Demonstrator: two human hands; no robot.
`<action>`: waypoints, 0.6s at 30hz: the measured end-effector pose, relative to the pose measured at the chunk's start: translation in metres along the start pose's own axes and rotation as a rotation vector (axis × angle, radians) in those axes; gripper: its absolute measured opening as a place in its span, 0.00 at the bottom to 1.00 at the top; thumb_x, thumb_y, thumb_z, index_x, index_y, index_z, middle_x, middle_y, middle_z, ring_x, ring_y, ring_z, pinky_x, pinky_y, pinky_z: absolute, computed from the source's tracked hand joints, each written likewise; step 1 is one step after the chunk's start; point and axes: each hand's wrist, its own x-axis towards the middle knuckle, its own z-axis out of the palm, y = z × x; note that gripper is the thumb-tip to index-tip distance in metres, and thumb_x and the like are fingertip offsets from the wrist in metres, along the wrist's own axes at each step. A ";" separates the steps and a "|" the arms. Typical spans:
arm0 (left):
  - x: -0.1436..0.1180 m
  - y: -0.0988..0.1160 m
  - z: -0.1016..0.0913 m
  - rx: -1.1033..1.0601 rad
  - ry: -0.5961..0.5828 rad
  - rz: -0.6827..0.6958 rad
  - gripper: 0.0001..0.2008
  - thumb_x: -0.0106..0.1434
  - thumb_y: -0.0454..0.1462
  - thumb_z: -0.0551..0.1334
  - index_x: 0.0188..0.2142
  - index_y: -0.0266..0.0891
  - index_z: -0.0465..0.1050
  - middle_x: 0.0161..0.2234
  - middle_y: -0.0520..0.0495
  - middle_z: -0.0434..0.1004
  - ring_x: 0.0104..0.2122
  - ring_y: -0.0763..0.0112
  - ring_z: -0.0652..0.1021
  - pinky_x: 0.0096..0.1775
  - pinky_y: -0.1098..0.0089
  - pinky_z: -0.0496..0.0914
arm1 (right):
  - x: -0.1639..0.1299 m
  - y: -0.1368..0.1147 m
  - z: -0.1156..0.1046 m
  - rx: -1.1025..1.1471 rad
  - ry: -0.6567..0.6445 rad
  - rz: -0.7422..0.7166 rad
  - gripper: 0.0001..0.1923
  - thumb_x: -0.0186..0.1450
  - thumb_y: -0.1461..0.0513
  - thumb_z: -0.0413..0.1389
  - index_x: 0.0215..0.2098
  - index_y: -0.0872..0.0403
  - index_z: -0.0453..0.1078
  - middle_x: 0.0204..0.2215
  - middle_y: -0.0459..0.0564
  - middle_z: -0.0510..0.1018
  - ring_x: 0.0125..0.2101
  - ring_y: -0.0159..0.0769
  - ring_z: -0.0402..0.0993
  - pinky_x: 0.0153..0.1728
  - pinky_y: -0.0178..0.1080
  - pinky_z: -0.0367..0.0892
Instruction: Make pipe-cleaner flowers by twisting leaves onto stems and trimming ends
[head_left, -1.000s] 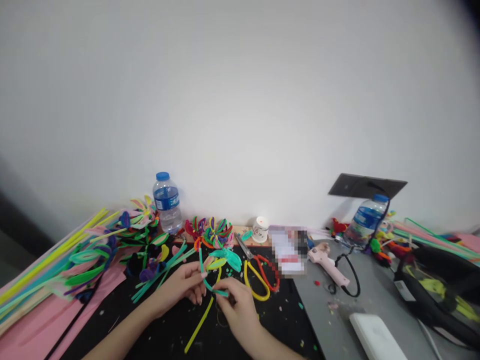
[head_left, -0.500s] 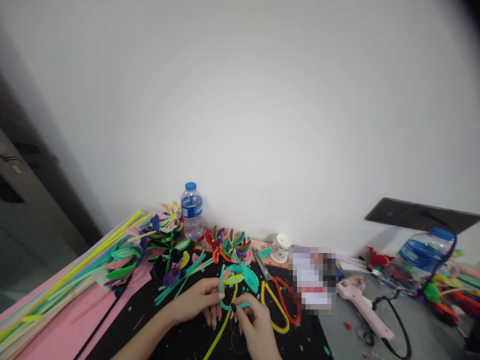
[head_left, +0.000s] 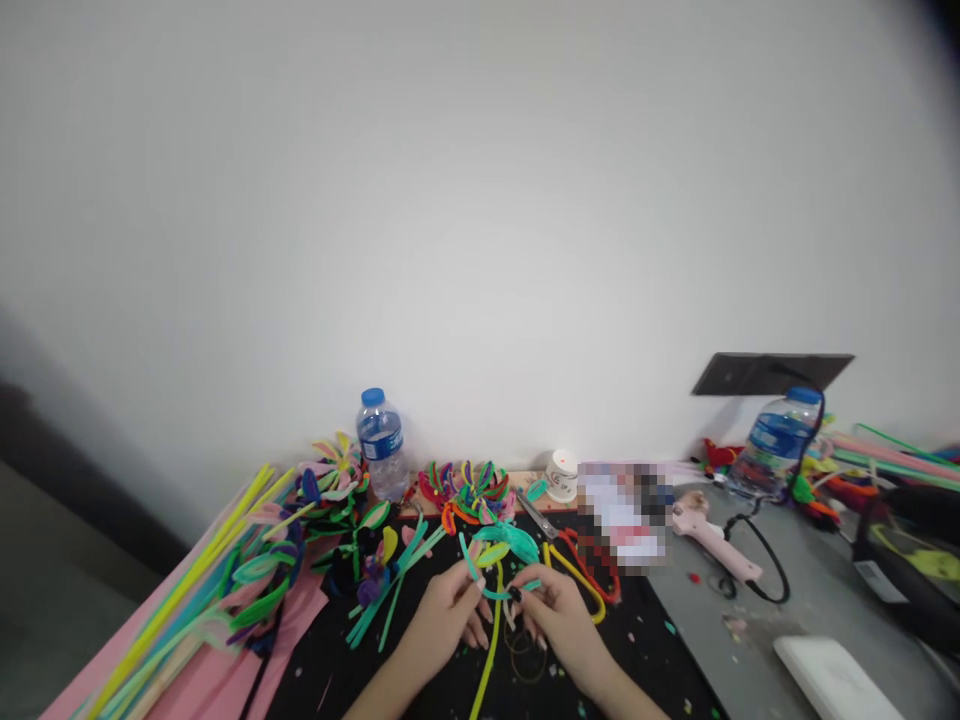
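Two-handed, seems to be shaping a teal pipe cleaner (head_left: 495, 596) into a curve, on the near left side of the white cup (head_left: 561, 476). With the left hand (head_left: 450, 602), pinches the curve along its left part, leaving a free tip above; with the right hand (head_left: 561, 612), pinches close to the opposite end, with other fingers loosely curled. Has a yellow pipe cleaner (head_left: 487, 675) running down between the hands, away from the cup, and a teal leaf-shaped piece (head_left: 517, 541) just beyond the grip, toward the cup. Cannot tell of any join among these. Has the scissors (head_left: 541, 518) lying on the near side of the cup. Looks like mid-bend, judging by two ends apart and no closed loop. To bend further, probably calls for an even, light pull through both pinches, being likely to kink if forced.
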 end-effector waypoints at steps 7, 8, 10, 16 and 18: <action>-0.001 0.004 0.001 -0.053 0.078 0.003 0.21 0.59 0.50 0.54 0.43 0.37 0.63 0.28 0.51 0.71 0.17 0.75 0.75 0.17 0.77 0.65 | -0.004 -0.002 -0.001 -0.005 0.022 -0.015 0.11 0.55 0.56 0.58 0.26 0.57 0.66 0.15 0.44 0.72 0.10 0.22 0.56 0.12 0.27 0.52; -0.002 0.005 0.001 -0.070 0.102 0.007 0.21 0.58 0.51 0.54 0.42 0.37 0.63 0.28 0.50 0.71 0.16 0.75 0.74 0.17 0.77 0.65 | -0.004 -0.003 -0.001 -0.008 0.023 -0.014 0.11 0.55 0.57 0.58 0.26 0.57 0.66 0.15 0.44 0.72 0.10 0.22 0.56 0.12 0.27 0.52; -0.002 0.008 0.000 -0.112 0.161 0.033 0.22 0.57 0.51 0.56 0.40 0.36 0.65 0.28 0.50 0.71 0.16 0.75 0.73 0.18 0.76 0.66 | -0.005 -0.004 0.000 -0.013 0.021 -0.012 0.10 0.56 0.57 0.57 0.26 0.57 0.66 0.15 0.44 0.73 0.10 0.22 0.57 0.12 0.27 0.52; -0.002 0.012 -0.006 -0.130 0.210 0.173 0.22 0.57 0.46 0.59 0.45 0.32 0.70 0.26 0.50 0.72 0.21 0.74 0.72 0.24 0.73 0.67 | -0.004 -0.006 0.001 -0.029 0.027 -0.018 0.07 0.55 0.61 0.57 0.25 0.57 0.68 0.15 0.44 0.74 0.10 0.23 0.58 0.11 0.27 0.53; -0.003 0.012 -0.007 -0.065 0.199 0.210 0.21 0.58 0.45 0.58 0.44 0.32 0.72 0.22 0.52 0.70 0.19 0.75 0.69 0.23 0.73 0.66 | -0.003 -0.006 0.000 -0.007 0.027 -0.034 0.07 0.55 0.60 0.57 0.25 0.57 0.68 0.15 0.44 0.74 0.10 0.23 0.59 0.11 0.27 0.53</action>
